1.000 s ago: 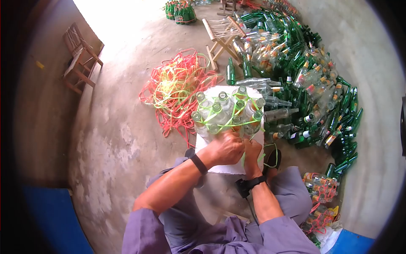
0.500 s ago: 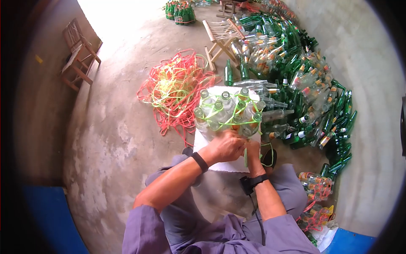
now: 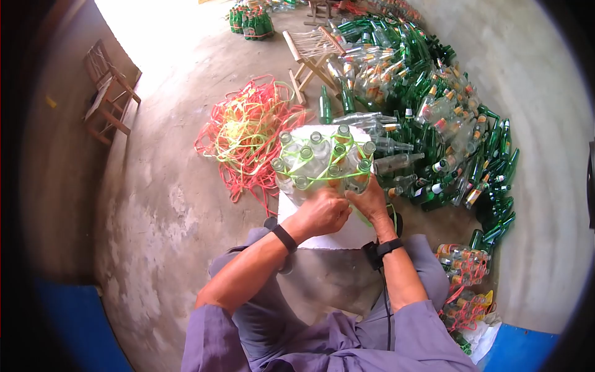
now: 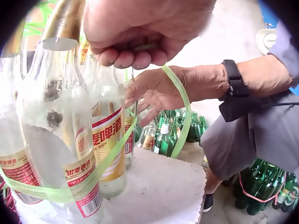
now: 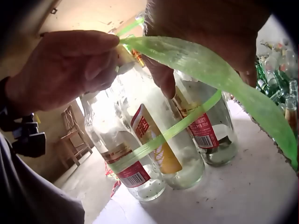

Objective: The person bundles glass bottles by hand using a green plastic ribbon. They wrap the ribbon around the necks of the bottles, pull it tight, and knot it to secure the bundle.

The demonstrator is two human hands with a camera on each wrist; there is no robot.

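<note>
A cluster of clear glass bottles (image 3: 320,150) stands upright on a white slab (image 3: 338,239), with bright green plastic strap crossing between the necks and around the sides. My left hand (image 3: 322,212) is curled into a fist close in front of the bottles. It pinches the green strap (image 5: 187,56), which passes from the fingertips across the right wrist view. My right hand (image 3: 372,201) is at the front right bottle, its fingers spread and reaching along the side in the left wrist view. Red and yellow labels (image 4: 106,140) show on the nearest bottles.
A tangled heap of red and yellow-green strap (image 3: 251,133) lies left of the slab. Green and clear bottles (image 3: 427,118) are piled along the right wall. A folding stool (image 3: 313,59) stands beyond, and a wooden chair (image 3: 108,93) is at the left wall.
My right hand has moved away from the left hand, up and to the right beside the front right bottle, and its fingers have spread. My left hand keeps its fist near the bottles.
</note>
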